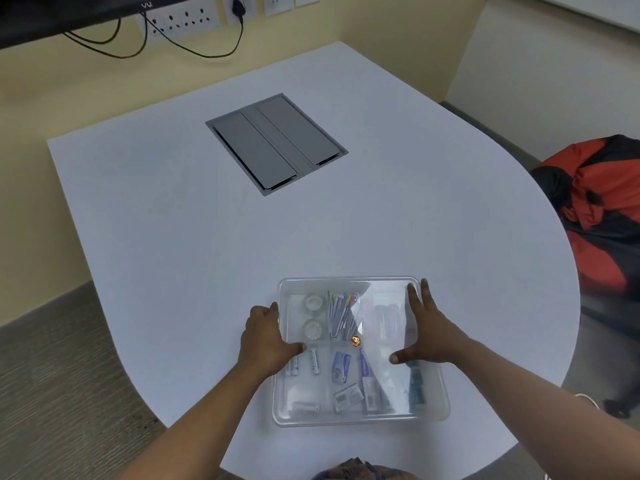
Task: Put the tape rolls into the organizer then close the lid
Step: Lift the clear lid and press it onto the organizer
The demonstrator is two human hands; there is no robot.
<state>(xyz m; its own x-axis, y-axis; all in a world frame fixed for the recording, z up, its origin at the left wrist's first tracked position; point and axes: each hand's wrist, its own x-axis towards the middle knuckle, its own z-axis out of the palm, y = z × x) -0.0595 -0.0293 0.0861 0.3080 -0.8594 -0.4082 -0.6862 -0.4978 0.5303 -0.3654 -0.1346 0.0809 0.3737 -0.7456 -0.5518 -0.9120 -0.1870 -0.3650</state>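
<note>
Two clear tape rolls point(313, 317) lie one behind the other in the far-left compartment of the clear plastic organizer point(360, 419), seen through its see-through lid point(381, 289), which lies flat over the box. The nearer roll sits just beyond the left hand's thumb, and the farther roll is just right of that hand's curled fingers point(273, 308); the lid lies between the hands and the rolls.

The left hand point(265, 341) grips the left edge of the organizer, fingers bent over the rim and thumb pressed on the lid, so it is closed on the box. The right hand point(427, 332) rests flat on the lid's right part, its fingers spread apart and stretched toward the far-right corner, thumb pointing left.

Under the lid there is a bundle of pens point(343, 315) beside the rolls, three small batteries point(304, 365) in the near-left part, and several blue-and-white packets point(349, 379) in the middle; their exact count is hard to tell.

The organizer stands near the front edge of the white worktop point(173, 220). One grey hatch point(276, 143) with two flaps is set into the worktop, well apart. A red and black bag point(602, 202) sits to the right.
</note>
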